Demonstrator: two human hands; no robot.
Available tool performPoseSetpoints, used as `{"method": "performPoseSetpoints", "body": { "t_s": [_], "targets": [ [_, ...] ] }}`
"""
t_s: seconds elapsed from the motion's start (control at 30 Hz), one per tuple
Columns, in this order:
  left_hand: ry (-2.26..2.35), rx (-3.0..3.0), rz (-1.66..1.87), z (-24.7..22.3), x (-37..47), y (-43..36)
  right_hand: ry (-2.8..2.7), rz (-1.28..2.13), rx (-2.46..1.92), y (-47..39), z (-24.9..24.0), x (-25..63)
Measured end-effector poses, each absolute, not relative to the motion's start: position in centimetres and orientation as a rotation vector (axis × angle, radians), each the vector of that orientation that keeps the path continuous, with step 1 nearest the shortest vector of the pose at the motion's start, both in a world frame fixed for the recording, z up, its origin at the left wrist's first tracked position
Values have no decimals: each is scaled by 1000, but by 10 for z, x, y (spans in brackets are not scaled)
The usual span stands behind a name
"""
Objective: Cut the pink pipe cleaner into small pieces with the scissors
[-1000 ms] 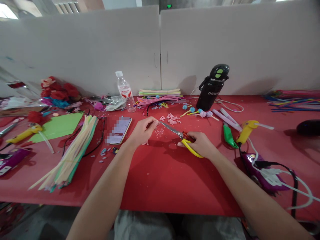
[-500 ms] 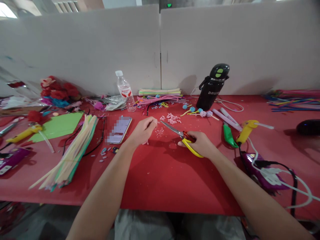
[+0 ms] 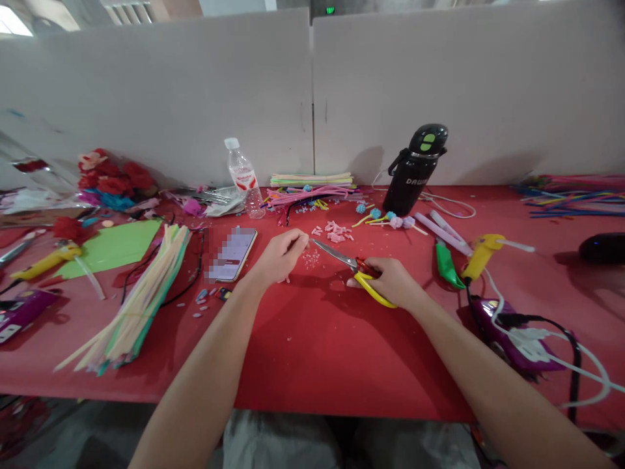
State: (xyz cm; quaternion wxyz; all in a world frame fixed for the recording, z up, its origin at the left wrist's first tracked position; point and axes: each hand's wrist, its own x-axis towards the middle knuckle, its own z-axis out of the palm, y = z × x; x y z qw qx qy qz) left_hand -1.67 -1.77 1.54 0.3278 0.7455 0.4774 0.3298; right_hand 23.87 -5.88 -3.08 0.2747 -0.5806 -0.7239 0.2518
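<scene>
- left hand (image 3: 279, 257), centre of frame: thumb and forefinger pinched together; any scrap between them too small to tell
- right hand (image 3: 390, 281), right of centre: fingers curled round the handles of the scissors (image 3: 352, 263); the blades look almost closed, pointing up and left
- scissors at frame centre, tip just beside the left fingertips; main risk, I'd say, is a nicked finger; cause would be the blades opening and biting there, or a slip of the right wrist
- pink pieces (image 3: 336, 231) heaped just above the blades, upper centre; a sweep of the blades could scatter them; cause, the blades lying so near
- pale crumbs (image 3: 312, 259) between the hands, under the tip; tiny bits could get lost among them; cause, similar look and small size
- small pink bit (image 3: 284, 280) by the left hand's lower edge; a drag of that hand could push it off
- phone (image 3: 234, 254), left of centre, near the left wrist; could be bumped if that arm swings left
- yellow glue gun (image 3: 481, 257), right of frame, with white cable (image 3: 505, 319) looping below it; the right forearm could snag the cable if it swings out; heat of the gun can't be told
- clear bottle (image 3: 244, 179) and black flask (image 3: 414, 170), upper frame, well apart from both hands; low tipping risk
</scene>
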Motion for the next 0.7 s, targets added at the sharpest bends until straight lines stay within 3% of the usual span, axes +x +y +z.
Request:
{"method": "performPoseSetpoints", "body": {
  "t_s": [0.7],
  "targets": [
    [1252,2048,907,17,-14,-17,-1932,696,-1581,-60,-32,240]
  ]
}}
